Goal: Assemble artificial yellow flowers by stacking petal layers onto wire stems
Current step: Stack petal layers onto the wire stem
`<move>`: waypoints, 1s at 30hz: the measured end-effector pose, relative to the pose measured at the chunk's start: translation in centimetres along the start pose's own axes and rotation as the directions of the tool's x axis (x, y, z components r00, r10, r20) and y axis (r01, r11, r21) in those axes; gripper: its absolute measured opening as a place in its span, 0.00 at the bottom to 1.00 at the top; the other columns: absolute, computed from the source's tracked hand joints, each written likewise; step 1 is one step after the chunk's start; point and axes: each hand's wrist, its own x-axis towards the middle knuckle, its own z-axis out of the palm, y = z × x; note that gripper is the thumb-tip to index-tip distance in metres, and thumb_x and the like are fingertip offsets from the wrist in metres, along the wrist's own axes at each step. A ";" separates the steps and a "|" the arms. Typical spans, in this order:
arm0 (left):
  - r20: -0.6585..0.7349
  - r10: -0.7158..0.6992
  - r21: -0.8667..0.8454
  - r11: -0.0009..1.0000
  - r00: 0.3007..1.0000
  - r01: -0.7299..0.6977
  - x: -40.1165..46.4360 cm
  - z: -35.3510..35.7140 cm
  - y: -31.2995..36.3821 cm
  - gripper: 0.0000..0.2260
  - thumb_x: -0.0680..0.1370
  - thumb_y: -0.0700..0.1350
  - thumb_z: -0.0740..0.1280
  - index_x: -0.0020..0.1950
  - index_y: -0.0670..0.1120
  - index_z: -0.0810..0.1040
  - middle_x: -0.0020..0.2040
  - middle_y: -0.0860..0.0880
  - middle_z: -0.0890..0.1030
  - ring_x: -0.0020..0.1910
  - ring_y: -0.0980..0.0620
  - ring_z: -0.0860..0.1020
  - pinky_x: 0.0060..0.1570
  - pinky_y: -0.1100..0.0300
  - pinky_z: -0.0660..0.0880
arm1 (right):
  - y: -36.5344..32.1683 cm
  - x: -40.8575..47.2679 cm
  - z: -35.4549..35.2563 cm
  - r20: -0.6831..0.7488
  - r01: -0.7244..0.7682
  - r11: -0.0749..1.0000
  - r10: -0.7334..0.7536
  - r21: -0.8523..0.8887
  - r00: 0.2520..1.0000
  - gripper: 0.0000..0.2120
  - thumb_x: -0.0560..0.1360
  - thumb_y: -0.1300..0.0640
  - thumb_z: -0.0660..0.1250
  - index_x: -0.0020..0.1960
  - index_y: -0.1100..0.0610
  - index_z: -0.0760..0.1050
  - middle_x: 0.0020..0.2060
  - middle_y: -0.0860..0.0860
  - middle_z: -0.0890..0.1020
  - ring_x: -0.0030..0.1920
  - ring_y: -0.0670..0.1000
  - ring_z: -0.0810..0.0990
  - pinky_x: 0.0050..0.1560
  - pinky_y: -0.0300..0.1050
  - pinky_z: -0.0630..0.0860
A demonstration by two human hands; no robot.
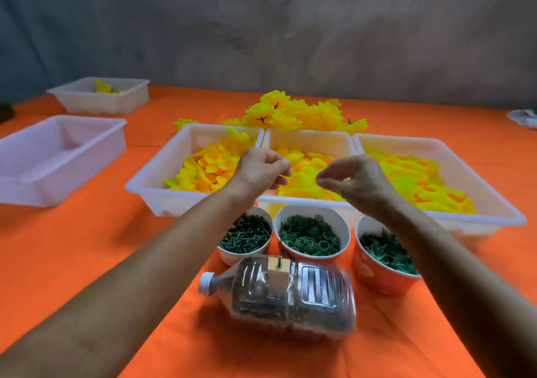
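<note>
Bottle nearest on the orange desk, lying on its side, with a thin green stem standing upright from a block on top. Just behind, three cups: dark green pegs, green rings, green spiky pieces. Above these, both hands over the middle tray of yellow petals: left grip curled, right grip pinched at the fingertips, yet cannot tell whether either holds anything. Petals likely light, soft, floppy and prone to clinging in twos; best pinched at the edge, centre hole left free for the stem. Cups and stem close under the forearms, easily knocked. Left tray and right tray alongside, finished flowers behind, two more trays far left.
</note>
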 end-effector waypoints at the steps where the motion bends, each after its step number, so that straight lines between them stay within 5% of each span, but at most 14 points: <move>1: -0.023 -0.003 -0.003 1.000 1.000 0.002 -0.5 -0.4 -0.5 0.07 0.78 0.38 0.64 0.41 0.41 0.79 0.40 0.43 0.81 0.34 0.51 0.77 0.36 0.61 0.74 | -0.5 -0.2 0.8 0.061 0.023 0.999 -0.026 0.047 0.998 0.01 0.70 0.63 0.73 0.41 0.59 0.84 0.34 0.51 0.82 0.30 0.35 0.74 0.35 0.29 0.69; 8: -0.186 0.014 0.152 0.988 0.983 0.015 -2.8 -2.2 -3.8 0.07 0.74 0.36 0.66 0.37 0.42 0.81 0.37 0.41 0.83 0.33 0.49 0.78 0.41 0.54 0.76 | -2.4 0.1 5.5 0.361 0.203 0.979 -0.181 -0.024 0.915 0.04 0.69 0.62 0.74 0.43 0.57 0.84 0.33 0.46 0.81 0.32 0.36 0.74 0.36 0.33 0.69; 13: -0.318 0.063 0.301 0.953 0.946 0.037 -4.0 -3.0 -5.4 0.05 0.74 0.39 0.68 0.40 0.43 0.83 0.40 0.45 0.84 0.42 0.47 0.81 0.44 0.56 0.74 | -2.9 0.5 8.3 0.485 0.318 0.919 -0.174 -0.232 0.857 0.08 0.71 0.59 0.71 0.50 0.54 0.83 0.44 0.52 0.84 0.45 0.51 0.80 0.41 0.42 0.70; 19: -0.407 0.094 0.389 0.918 0.909 0.080 -4.9 -3.2 -7.0 0.06 0.76 0.39 0.67 0.50 0.44 0.82 0.48 0.46 0.84 0.48 0.48 0.80 0.46 0.62 0.72 | -3.5 0.9 10.9 0.642 0.565 0.676 -0.175 -0.473 0.747 0.11 0.74 0.57 0.65 0.55 0.54 0.79 0.46 0.58 0.80 0.49 0.57 0.75 0.41 0.47 0.68; 30: -0.321 0.142 0.555 0.829 0.936 0.065 -5.8 -3.1 -8.1 0.09 0.74 0.37 0.65 0.51 0.45 0.82 0.50 0.44 0.83 0.53 0.44 0.78 0.51 0.54 0.73 | -4.0 0.8 11.9 0.615 0.470 0.743 -0.100 -0.477 0.782 0.09 0.74 0.65 0.62 0.49 0.62 0.80 0.44 0.62 0.81 0.44 0.59 0.78 0.39 0.48 0.67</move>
